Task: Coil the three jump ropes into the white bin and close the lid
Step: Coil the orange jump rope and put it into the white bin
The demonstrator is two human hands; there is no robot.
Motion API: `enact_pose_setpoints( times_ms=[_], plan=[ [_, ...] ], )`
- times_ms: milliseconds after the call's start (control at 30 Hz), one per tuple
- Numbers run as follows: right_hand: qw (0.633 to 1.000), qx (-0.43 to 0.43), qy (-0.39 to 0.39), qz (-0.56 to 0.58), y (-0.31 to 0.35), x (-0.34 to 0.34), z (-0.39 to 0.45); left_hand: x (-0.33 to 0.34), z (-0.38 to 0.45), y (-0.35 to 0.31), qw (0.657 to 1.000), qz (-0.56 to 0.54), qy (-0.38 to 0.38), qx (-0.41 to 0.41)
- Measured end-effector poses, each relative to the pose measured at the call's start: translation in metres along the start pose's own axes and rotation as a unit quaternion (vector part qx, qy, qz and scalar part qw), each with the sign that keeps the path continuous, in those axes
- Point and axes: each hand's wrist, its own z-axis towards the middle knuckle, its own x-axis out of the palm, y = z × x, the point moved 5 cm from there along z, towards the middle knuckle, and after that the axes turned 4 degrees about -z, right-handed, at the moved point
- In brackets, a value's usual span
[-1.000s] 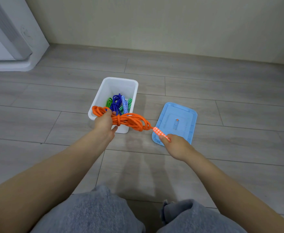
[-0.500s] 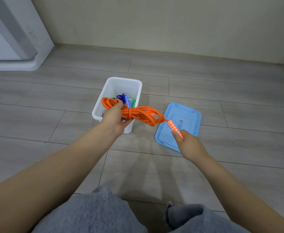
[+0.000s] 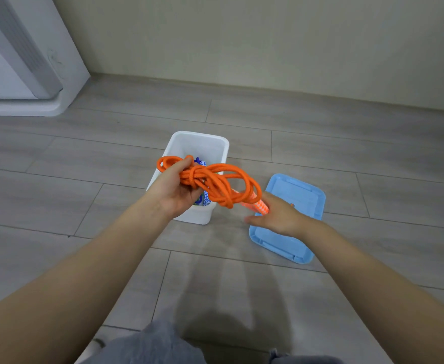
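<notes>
My knees in soft grey fabric (image 3: 149, 345) sit nearest, at the bottom edge, over a floor (image 3: 57, 195) of long grey wood-grain planks with thin dark seams. My left hand (image 3: 174, 190) is raised over the near end of the white bin, its grip curled round a bundled orange jump rope (image 3: 215, 179): thick, round, braided cord wound into loose loops, with a tighter knot of turns in my palm. Its handle (image 3: 257, 206), a slim stick with an orange and white checked pattern, pokes out low on the right of the coil, and my right hand (image 3: 278, 216) meets it there; that hand is blurred, fingers fairly straight, and I cannot tell whether its grip pinches the handle or only touches it. Beneath that hand a light blue lid (image 3: 294, 232) lies flat on the floor, a smooth plastic rectangle with rounded corners and a raised rim, just right of the bin. The white bin (image 3: 202, 143) is glossy plastic, rectangular, rounded at the rim, open on top. Inside it bits of blue rope (image 3: 198, 161) and patterned handles show past the orange coil. Farther off, a plain beige wall meets the floor
</notes>
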Motion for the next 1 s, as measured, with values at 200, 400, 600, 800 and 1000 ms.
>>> enact_pose_setpoints(
  times_ms=[200,400,600,800,1000],
  plan=[
    [0.984,0.006,0.049,-0.171,0.001,0.009,0.038,-0.010,0.031,-0.016,0.987,0.120,0.084,-0.060],
    [0.849,-0.094,-0.051,-0.517,0.038,-0.016,0.093,-0.031,0.064,-0.043,0.940,0.320,0.022,-0.118],
    [0.798,-0.194,-0.197,-0.535,0.077,-0.017,0.150,-0.029,0.100,-0.071,0.891,0.453,-0.039,-0.010],
    [0.849,-0.047,-0.095,-0.518,0.074,0.007,0.195,-0.053,0.166,-0.101,0.857,0.483,-0.068,0.165],
    [0.907,-0.081,-0.006,-0.414,0.046,0.036,0.213,-0.038,0.144,-0.082,0.735,0.655,-0.051,0.168]
  ],
)
